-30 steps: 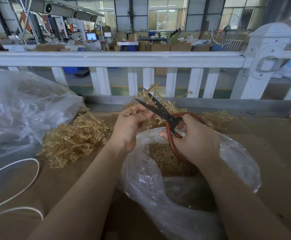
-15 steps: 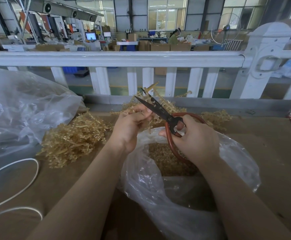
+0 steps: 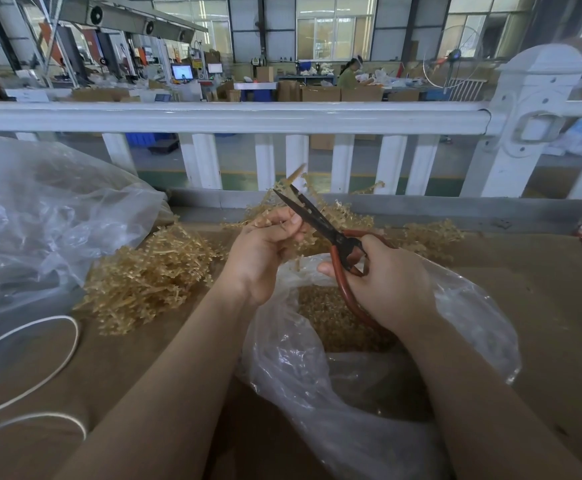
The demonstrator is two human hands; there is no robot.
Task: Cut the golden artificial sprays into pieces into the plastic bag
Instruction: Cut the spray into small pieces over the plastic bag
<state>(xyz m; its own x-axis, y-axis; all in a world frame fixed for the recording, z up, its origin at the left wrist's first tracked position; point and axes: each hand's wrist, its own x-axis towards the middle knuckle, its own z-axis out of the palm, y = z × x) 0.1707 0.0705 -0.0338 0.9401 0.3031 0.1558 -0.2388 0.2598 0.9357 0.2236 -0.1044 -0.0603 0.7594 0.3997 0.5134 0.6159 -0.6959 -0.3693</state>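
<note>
Here, left hand pinching spray, right hand gripping scissors — blades parted.

Two hands, one pair of scissors, two plastic bags (both clear), two spray heaps.

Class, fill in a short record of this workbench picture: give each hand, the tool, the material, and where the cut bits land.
Left hand: pinches a golden spray
Right hand: grips scissors by the red handles
Blades: slightly apart, near the spray
Uncut pile: on the table, left of the hands
Bag: open below the hands, golden pieces inside
</note>
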